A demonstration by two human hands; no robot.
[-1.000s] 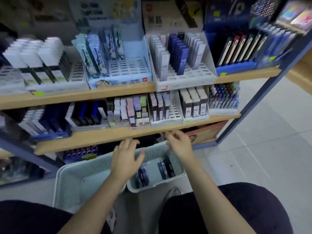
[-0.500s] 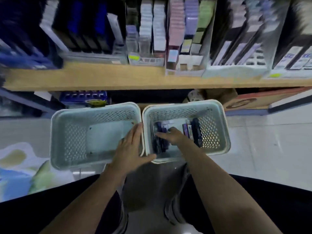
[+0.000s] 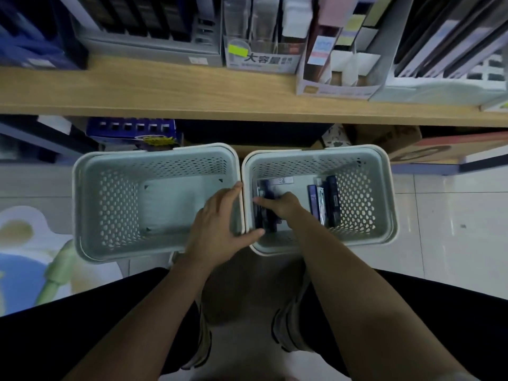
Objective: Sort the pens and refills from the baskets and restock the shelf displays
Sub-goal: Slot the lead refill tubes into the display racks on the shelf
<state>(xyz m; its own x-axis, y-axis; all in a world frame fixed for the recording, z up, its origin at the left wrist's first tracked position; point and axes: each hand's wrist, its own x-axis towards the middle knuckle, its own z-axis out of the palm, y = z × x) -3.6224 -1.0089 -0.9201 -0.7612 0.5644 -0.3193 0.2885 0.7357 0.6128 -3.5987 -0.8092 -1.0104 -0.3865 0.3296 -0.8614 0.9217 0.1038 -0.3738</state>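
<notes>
Two pale perforated baskets sit side by side on the floor below the shelf. The left basket [image 3: 110, 204] holds nothing. The right basket [image 3: 368, 204] holds dark blue refill packs: one group [image 3: 265, 215] at its left side, another group [image 3: 325, 202] right of the middle. My left hand [image 3: 220, 224] lies with straight fingers over the two adjoining rims, its thumb hooked over the right basket's edge. My right hand [image 3: 283, 206] reaches down into the right basket, and its fingers curl round the left group of packs.
A wooden shelf [image 3: 170, 89] runs across above the baskets, carrying display trays and boxes of pen stock [image 3: 338, 59]. Under it stand a blue box [image 3: 132, 130] and cardboard cartons [image 3: 384, 138]. My knees and shoes fill the bottom of the view. Tiled floor lies to the right.
The view has tilted down from the shelves to the baskets. My right hand left the shelf edge and went down into the right basket onto the packs. My left hand stays on the rims.
</notes>
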